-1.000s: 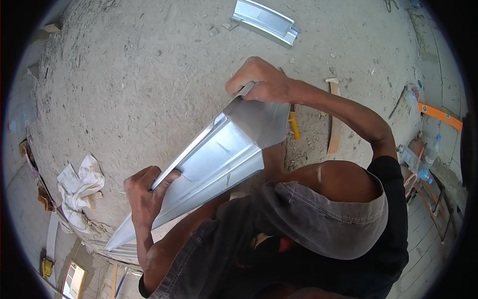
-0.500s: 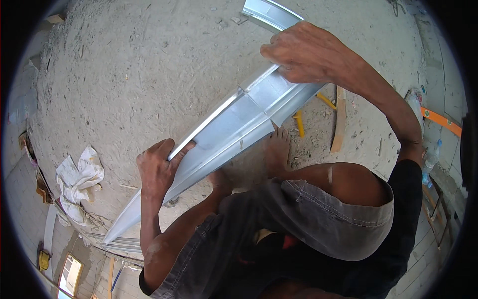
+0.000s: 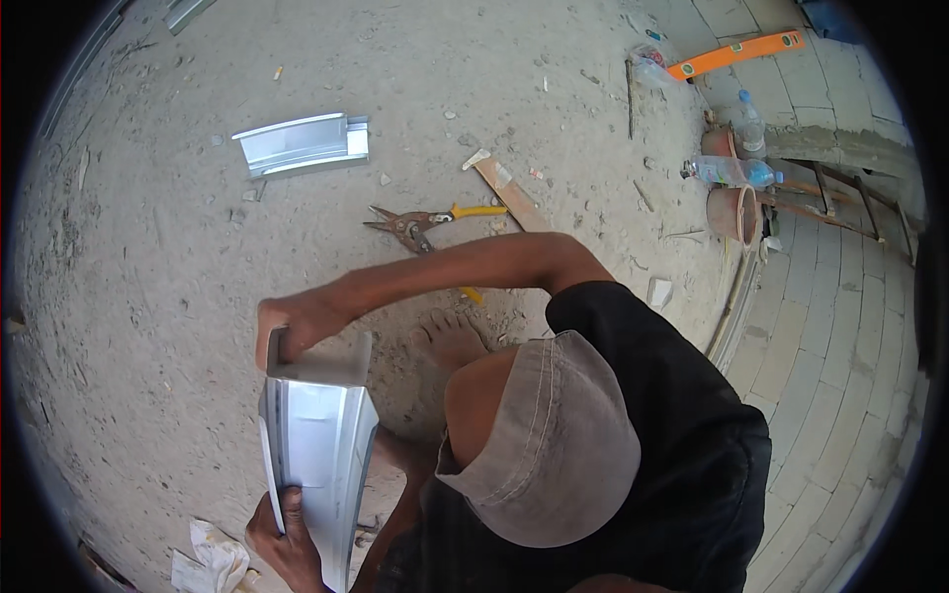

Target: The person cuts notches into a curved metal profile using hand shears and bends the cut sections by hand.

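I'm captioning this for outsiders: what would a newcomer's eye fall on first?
Probably the shiny metal channel at lower left of centre, with the left hand gripping its side and the right hand at its bent end. Next, the yellow-handled tin snips on the dusty ground near the middle, partly hidden by the right forearm, and the orange spirit level at upper right.

- Head view: left fisheye camera, worn on the head.
- Direction: downward.
- Range: near the left hand (image 3: 285, 546) and right hand (image 3: 304, 318).
- Coverage: ground (image 3: 148, 267) at left and far, blockwork (image 3: 825, 336) at right.
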The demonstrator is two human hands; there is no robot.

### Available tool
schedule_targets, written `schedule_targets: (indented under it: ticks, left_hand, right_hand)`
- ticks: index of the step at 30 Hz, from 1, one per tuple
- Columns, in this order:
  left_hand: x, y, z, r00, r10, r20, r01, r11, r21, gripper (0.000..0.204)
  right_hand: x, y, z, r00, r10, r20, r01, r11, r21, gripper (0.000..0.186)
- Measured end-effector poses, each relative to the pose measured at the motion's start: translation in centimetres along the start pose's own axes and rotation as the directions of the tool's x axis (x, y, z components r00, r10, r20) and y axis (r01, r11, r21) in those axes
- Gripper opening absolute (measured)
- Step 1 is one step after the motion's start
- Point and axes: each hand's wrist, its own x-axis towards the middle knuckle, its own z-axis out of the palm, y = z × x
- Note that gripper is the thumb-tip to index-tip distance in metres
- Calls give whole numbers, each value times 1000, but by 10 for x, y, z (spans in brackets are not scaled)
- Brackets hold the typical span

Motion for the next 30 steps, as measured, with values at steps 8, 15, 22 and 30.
schedule_targets:
  ticks: [8,15,22,30]
  left_hand:
    - [17,-12,31,997,69,-34,-60,974,217,49]
    - [23,11,11,956,-193,223,191,981,33,61]
    - [24,-14,31,999,-20,-29,26,980,196,51]
    - [92,-54,62,963,-188,192,164,977,133,63]
  right_hand:
    - [-21,-109,-89,966,225,123,-33,584,-811,13]
    - [-46,91,65,877,-176,-448,291,936,201,14]
    - [-45,-43,-109,995,-94,-42,3,435,-901,12]
    - [-69,-94,-148,790,431,-435,-523,104,-846,36]
